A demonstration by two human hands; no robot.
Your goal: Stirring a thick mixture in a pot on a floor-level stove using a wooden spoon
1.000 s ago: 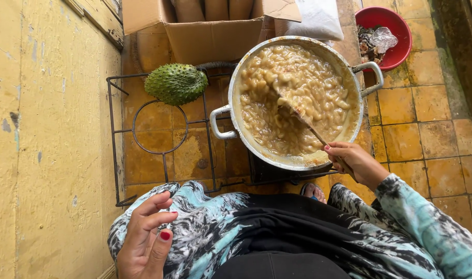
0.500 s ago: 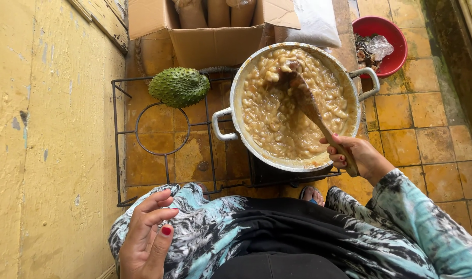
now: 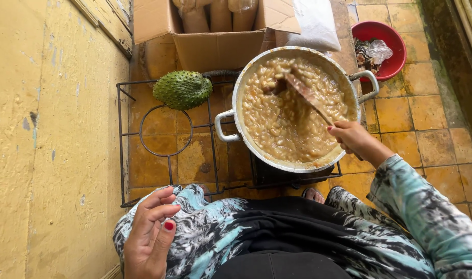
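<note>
A big metal pot [image 3: 235, 98] with two handles sits on a low burner and is full of pale beans in thick brown broth [image 3: 282, 124]. My right hand [image 3: 352, 138] grips the handle of a wooden spoon [image 3: 304, 94], whose blade is dipped in the broth toward the pot's far side. My left hand [image 3: 151, 237] rests loosely curled on my patterned sleeve near my waist, holding nothing. A spiky green fruit [image 3: 182, 89] lies on the black wire stove frame [image 3: 123, 155] left of the pot.
A yellow wall [image 3: 45, 144] runs along the left. Behind the pot stand an open cardboard box [image 3: 215, 46] with wrapped rolls, a white bag [image 3: 316, 23] and a red bowl [image 3: 396, 46] of scraps. Yellow floor tiles [image 3: 432, 103] spread to the right.
My right hand has swung the spoon through the broth from the pot's middle toward its far side. The view has shifted slightly. My left hand has stayed put.
</note>
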